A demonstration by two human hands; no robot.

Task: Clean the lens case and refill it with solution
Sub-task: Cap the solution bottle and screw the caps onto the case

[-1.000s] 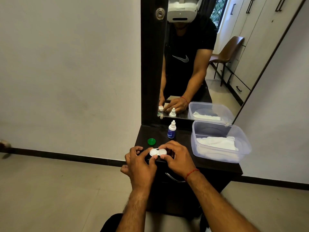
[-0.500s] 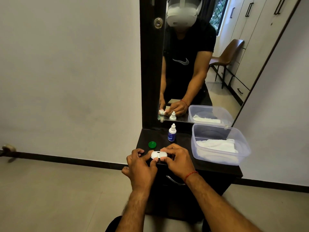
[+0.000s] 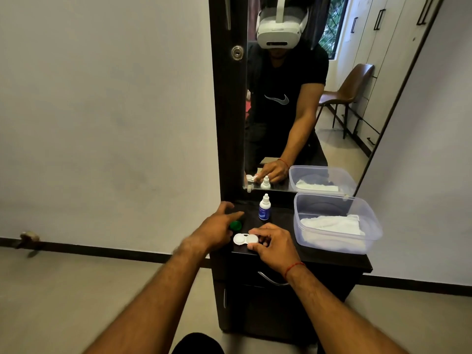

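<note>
At a narrow dark cabinet (image 3: 332, 259) set under a wall mirror (image 3: 319, 72), your right hand (image 3: 273, 245) pins the white lens case (image 3: 242, 238) near the front edge of the top, fingers curled over its right well and touching it. The left well lies bare and seems to be uncapped. Your left hand (image 3: 217, 226) reaches past it toward the green cap (image 3: 235, 225), fingers spread and holding nothing — the cap sits partly hidden under them, just behind the case.

The case looks like light, stiff moulded plastic, small enough to skate on the glossy top if pushed from one side. You would likely do best pinching it at the bridge between the two wells, or pressing down on one well while working the other. The cap is smaller and smoother, probably easiest taken by its rim with thumb and forefinger. The solution bottle (image 3: 264, 207) stands upright and capped behind, close to the mirror — light, top-heavy, easy to knock over.

To the right, a clear plastic tub (image 3: 373, 226) with white cloth (image 3: 332, 224) inside fills much of the top, leaving little working room. Pale walls, a dark skirting and a tiled floor (image 3: 76, 302) surround the stand; anything that slips off the edge falls to the floor.
</note>
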